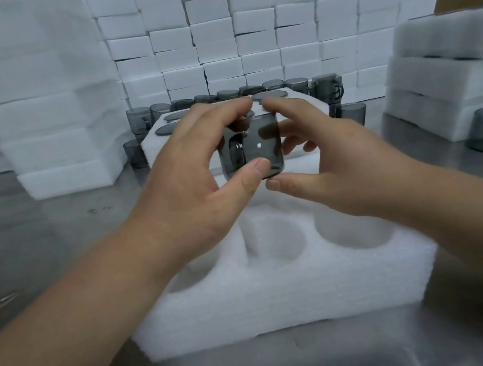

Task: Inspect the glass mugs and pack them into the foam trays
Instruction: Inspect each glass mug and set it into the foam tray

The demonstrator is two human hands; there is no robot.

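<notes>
holding a smoky grey glass mug [255,151] up in both hands, right above the foam tray [285,300] with round pockets that sits on the steel bench [48,221]. left hand [199,186] pinches it, thumb on the lower edge and fingers [222,112] curled over the top. right hand [336,167] pinches it the same way from the other side. behind is another tray [152,146] with mugs in it, loose mugs [328,87] around that, and a wall of stacked foam blocks [254,21].
</notes>
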